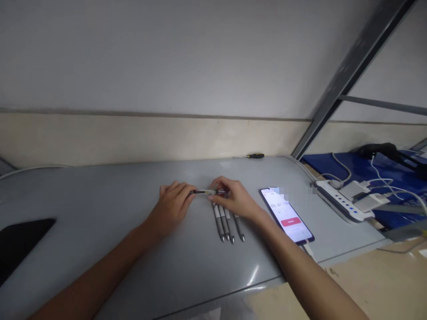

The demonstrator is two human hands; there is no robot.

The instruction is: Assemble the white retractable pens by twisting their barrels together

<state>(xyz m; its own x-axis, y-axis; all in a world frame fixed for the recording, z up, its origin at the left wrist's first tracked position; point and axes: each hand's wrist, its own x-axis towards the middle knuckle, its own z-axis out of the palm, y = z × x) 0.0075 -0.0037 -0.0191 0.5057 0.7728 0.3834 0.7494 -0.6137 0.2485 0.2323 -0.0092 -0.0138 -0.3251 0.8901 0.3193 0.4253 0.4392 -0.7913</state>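
Note:
Between my two hands, a slim pen with a dark end and a clear section is held level above the grey table. My left hand closes its fingers around the dark left end. At the other end, my right hand pinches the pen between thumb and fingers. Several grey-and-white pens lie side by side just below my right hand, their silvery tips toward me. The upper ends of these pens are partly hidden by that hand.
A lit phone with a timer lies right of my right hand, cable attached. Beyond it sits a white power strip with plugs. A screwdriver rests by the wall. A black object is at the left; a metal post rises right.

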